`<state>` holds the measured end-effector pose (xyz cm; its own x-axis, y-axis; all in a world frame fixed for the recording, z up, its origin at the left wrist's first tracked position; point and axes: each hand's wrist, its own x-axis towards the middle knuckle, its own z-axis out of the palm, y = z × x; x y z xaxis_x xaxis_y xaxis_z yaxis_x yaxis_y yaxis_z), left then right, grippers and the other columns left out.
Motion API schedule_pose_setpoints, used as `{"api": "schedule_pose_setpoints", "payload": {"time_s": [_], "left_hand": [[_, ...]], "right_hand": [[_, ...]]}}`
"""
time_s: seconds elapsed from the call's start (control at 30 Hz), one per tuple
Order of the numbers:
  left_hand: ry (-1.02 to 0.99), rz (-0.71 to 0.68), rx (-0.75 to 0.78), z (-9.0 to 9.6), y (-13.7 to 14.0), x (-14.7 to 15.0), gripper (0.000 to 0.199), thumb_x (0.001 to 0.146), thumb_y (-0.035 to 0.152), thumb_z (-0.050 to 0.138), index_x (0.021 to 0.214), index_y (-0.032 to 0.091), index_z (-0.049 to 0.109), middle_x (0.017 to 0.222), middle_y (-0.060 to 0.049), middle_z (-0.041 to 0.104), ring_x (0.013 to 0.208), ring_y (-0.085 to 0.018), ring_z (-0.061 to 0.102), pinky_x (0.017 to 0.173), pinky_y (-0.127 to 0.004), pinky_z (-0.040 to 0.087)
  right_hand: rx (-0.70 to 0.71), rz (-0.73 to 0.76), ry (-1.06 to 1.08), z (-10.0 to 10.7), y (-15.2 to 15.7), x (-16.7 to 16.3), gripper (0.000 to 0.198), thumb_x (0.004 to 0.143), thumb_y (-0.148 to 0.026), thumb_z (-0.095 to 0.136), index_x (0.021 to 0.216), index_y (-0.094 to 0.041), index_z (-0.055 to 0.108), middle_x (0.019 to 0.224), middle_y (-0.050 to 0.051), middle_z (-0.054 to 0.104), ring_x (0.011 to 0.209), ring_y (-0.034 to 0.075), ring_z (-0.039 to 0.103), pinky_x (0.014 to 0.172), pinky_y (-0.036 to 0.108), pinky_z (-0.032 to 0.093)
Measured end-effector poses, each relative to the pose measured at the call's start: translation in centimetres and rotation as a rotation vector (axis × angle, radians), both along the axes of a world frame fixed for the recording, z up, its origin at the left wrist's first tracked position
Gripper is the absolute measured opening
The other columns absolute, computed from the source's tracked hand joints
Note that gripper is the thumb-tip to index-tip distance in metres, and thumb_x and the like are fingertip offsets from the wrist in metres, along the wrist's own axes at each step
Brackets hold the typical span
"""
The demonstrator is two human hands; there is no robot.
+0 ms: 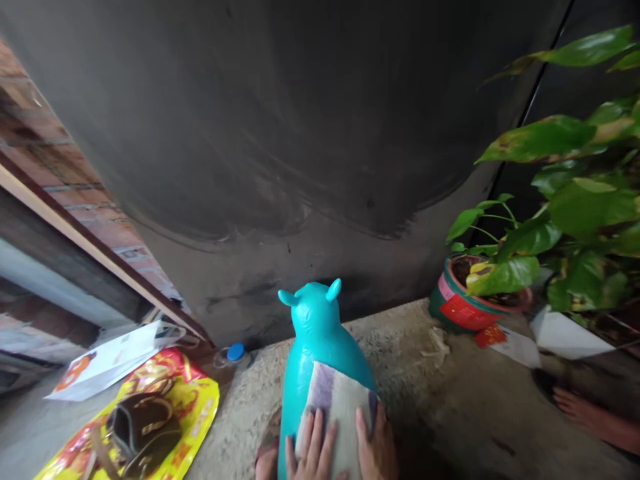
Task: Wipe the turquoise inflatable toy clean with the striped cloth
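A turquoise inflatable animal toy [313, 337] with two small ears stands on the concrete floor [450, 413], facing away toward a dark wall. A pale cloth with a purple stripe [336, 400] lies over its back. My left hand [311, 450] presses flat on the cloth with the fingers spread. My right hand [376, 447] rests on the cloth's right edge against the toy's side. Both hands are cut off by the bottom edge of the view.
A potted green plant in a red and green pot [465, 300] stands at the right. Yellow and red packaging with a dark bag [143, 423] lies at the left beside white paper [113, 360]. A blue-capped bottle [234, 355] lies by the wall. Someone's bare foot [585, 410] shows far right.
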<state>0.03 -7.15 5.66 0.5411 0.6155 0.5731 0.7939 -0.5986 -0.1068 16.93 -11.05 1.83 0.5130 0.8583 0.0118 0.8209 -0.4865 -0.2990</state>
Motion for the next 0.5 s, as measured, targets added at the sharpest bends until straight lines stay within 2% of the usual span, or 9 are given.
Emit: {"api": "schedule_pose_setpoints", "payload": {"time_s": [0.07, 0.13, 0.2, 0.3, 0.37, 0.43, 0.5], "left_hand": [[-0.017, -0.019, 0.013, 0.6, 0.9, 1.0, 0.082, 0.089, 0.068, 0.037, 0.155, 0.023, 0.016, 0.116, -0.014, 0.075, 0.156, -0.021, 0.003, 0.122, -0.063, -0.001], [-0.025, 0.025, -0.018, 1.0, 1.9, 2.0, 0.080, 0.089, 0.059, 0.042, 0.155, 0.024, 0.014, 0.122, -0.013, 0.072, 0.156, -0.021, 0.000, 0.122, -0.065, -0.002], [-0.025, 0.101, -0.057, 0.9, 2.7, 2.9, 0.079, 0.087, 0.049, 0.043, 0.156, 0.024, 0.012, 0.131, -0.013, 0.068, 0.156, -0.020, -0.002, 0.121, -0.067, -0.001], [-0.025, 0.200, -0.056, 0.2, 3.2, 3.5, 0.078, 0.087, 0.043, 0.043, 0.156, 0.022, 0.011, 0.134, -0.015, 0.065, 0.155, -0.017, -0.005, 0.122, -0.066, 0.005], [-0.022, 0.237, -0.053, -0.3, 3.1, 3.7, 0.077, 0.089, 0.042, 0.041, 0.156, 0.022, 0.010, 0.136, -0.015, 0.064, 0.156, -0.018, 0.000, 0.121, -0.066, 0.013], [-0.026, 0.254, -0.093, -0.3, 2.6, 3.7, 0.075, 0.090, 0.042, 0.038, 0.156, 0.024, 0.005, 0.140, -0.016, 0.061, 0.152, -0.026, 0.025, 0.117, -0.067, 0.023], [-0.035, 0.283, -0.165, 0.0, 1.6, 3.5, 0.074, 0.092, 0.043, 0.037, 0.155, 0.026, 0.002, 0.142, -0.017, 0.058, 0.137, -0.033, 0.050, 0.112, -0.069, 0.029]], "right_hand": [[-0.068, 0.072, 0.016, 1.1, 2.4, 1.2, 0.047, 0.097, -0.024, 0.033, 0.134, -0.026, 0.061, 0.146, 0.016, 0.051, 0.125, 0.036, 0.057, 0.103, 0.051, 0.049], [-0.094, 0.163, 0.069, 3.2, 6.3, 2.4, 0.048, 0.095, -0.018, 0.034, 0.134, -0.027, 0.061, 0.152, 0.014, 0.045, 0.133, 0.036, 0.050, 0.107, 0.052, 0.046], [-0.075, 0.213, 0.128, 5.4, 10.5, 3.1, 0.046, 0.097, -0.024, 0.035, 0.137, -0.026, 0.058, 0.155, 0.012, 0.040, 0.139, 0.035, 0.042, 0.109, 0.051, 0.044], [-0.022, 0.209, 0.162, 8.1, 15.2, 3.0, 0.054, 0.102, -0.041, 0.028, 0.152, -0.023, 0.037, 0.160, 0.012, 0.032, 0.145, 0.032, 0.033, 0.110, 0.051, 0.043], [-0.011, 0.196, 0.177, 9.0, 16.0, 2.2, 0.060, 0.102, -0.049, 0.023, 0.156, -0.022, 0.024, 0.162, 0.011, 0.025, 0.147, 0.032, 0.029, 0.110, 0.055, 0.042], [-0.003, 0.190, 0.157, 8.9, 14.8, 1.2, 0.062, 0.102, -0.052, 0.024, 0.156, -0.022, 0.024, 0.163, 0.011, 0.022, 0.148, 0.034, 0.025, 0.109, 0.061, 0.041], [0.036, 0.174, 0.075, 7.6, 11.8, 0.1, 0.064, 0.100, -0.054, 0.028, 0.154, -0.020, 0.030, 0.161, 0.014, 0.026, 0.147, 0.038, 0.028, 0.103, 0.064, 0.045]]}}
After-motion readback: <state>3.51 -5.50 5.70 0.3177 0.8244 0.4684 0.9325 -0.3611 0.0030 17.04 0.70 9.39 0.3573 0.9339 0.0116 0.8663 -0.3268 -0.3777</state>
